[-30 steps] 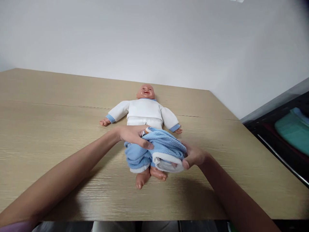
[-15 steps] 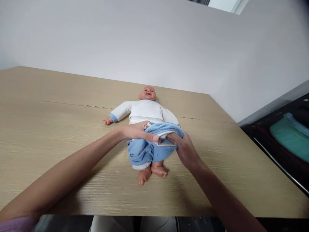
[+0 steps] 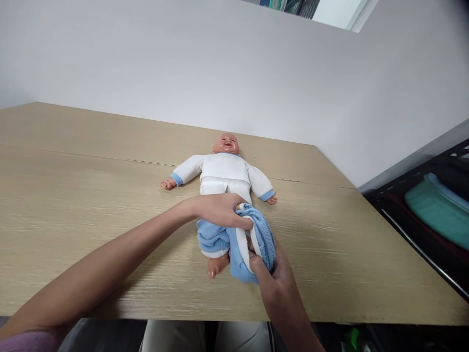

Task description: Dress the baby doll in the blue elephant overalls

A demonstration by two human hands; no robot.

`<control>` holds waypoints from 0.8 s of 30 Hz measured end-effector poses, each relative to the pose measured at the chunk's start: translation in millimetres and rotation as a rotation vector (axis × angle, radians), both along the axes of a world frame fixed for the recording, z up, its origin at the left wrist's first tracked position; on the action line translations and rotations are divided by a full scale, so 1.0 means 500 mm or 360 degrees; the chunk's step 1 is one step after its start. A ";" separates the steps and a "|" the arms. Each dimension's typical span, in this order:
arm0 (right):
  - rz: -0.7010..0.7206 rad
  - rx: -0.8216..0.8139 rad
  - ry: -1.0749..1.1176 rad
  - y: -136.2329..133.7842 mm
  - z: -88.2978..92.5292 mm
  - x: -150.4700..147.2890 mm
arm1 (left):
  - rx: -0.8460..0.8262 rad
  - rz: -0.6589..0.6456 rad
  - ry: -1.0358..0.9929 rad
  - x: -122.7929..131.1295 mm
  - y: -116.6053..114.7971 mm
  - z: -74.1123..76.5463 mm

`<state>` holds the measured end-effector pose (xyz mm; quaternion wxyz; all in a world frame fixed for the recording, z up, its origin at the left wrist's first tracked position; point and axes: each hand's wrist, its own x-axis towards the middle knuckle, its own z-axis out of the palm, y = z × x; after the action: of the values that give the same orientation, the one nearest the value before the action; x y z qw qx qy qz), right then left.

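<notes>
A plain pale-grey wall (image 3: 146,63) spans 10 to 2 o'clock, softly lit, with a white-edged opening (image 3: 337,14) at 1 o'clock. Below it spreads a light wood-grain tabletop (image 3: 91,205), its seam (image 3: 110,157) running from 9 towards 3 o'clock, where a black slotted rack (image 3: 443,160) holds teal fabric (image 3: 436,203).

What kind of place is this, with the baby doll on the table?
Probably an indoor workroom, but I can't be sure. The doll lies on a big wood-look table by a plain, pale wall, with a dark rack at the right.
</notes>
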<state>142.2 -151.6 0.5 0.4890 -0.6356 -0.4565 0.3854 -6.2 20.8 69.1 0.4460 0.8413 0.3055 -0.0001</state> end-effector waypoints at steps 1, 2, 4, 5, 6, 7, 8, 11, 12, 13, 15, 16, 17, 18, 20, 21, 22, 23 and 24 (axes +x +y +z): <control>-0.0026 0.0006 0.0001 -0.003 -0.006 0.000 | 0.0010 -0.0025 0.0031 0.001 -0.001 -0.002; -0.0045 0.0008 -0.0010 -0.002 -0.013 0.002 | 0.0020 -0.0050 0.0064 0.001 -0.002 -0.003; -0.0108 0.0002 -0.0081 0.004 -0.024 0.010 | 0.0072 -0.0077 0.0146 0.003 -0.004 -0.004; -0.0145 -0.0006 -0.0134 0.007 -0.030 0.015 | 0.0118 -0.0079 0.0200 0.004 -0.004 -0.005; -0.0178 -0.0015 -0.0190 0.009 -0.034 0.020 | 0.0177 -0.0082 0.0266 0.005 -0.005 -0.006; -0.0195 -0.0026 -0.0235 0.009 -0.038 0.023 | 0.0241 -0.0091 0.0336 0.006 -0.005 -0.008; -0.0184 -0.0042 -0.0259 0.006 -0.042 0.025 | 0.0300 -0.0112 0.0400 0.007 -0.005 -0.011; -0.0051 -0.0096 -0.0231 -0.015 -0.060 0.020 | 0.0410 -0.0193 0.0506 0.006 -0.005 -0.022; -0.0027 -0.0101 -0.0229 -0.025 -0.069 0.016 | 0.0419 -0.0218 0.0520 0.006 -0.005 -0.026; -0.0030 -0.0090 -0.0259 -0.036 -0.080 0.012 | 0.0423 -0.0240 0.0528 0.006 -0.005 -0.030; -0.0080 -0.0022 -0.0432 -0.053 -0.105 0.007 | 0.0447 -0.0270 0.0528 0.005 -0.007 -0.036; -0.0108 0.0025 -0.0547 -0.060 -0.116 0.006 | 0.0466 -0.0275 0.0518 0.005 -0.008 -0.039; -0.0127 0.0075 -0.0663 -0.064 -0.125 0.007 | 0.0485 -0.0276 0.0502 0.005 -0.009 -0.040; -0.0129 0.0128 -0.0767 -0.067 -0.131 0.009 | 0.0500 -0.0272 0.0486 0.005 -0.011 -0.041; -0.0120 0.0280 -0.0944 -0.067 -0.134 0.014 | 0.0511 -0.0266 0.0479 0.006 -0.014 -0.042; -0.0134 0.0373 -0.1020 -0.065 -0.132 0.018 | 0.0512 -0.0270 0.0487 0.006 -0.016 -0.041; -0.0156 0.0460 -0.1088 -0.063 -0.129 0.021 | 0.0514 -0.0279 0.0498 0.007 -0.018 -0.040; -0.0176 0.0532 -0.1136 -0.061 -0.126 0.024 | 0.0517 -0.0291 0.0506 0.009 -0.020 -0.040; -0.0193 0.0575 -0.1153 -0.059 -0.123 0.027 | 0.0521 -0.0302 0.0510 0.010 -0.022 -0.039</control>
<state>155.6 -181.2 -61.0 0.4223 -0.6599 -0.6212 0.0207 -1.1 10.1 49.5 0.2477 0.9165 0.2879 -0.1258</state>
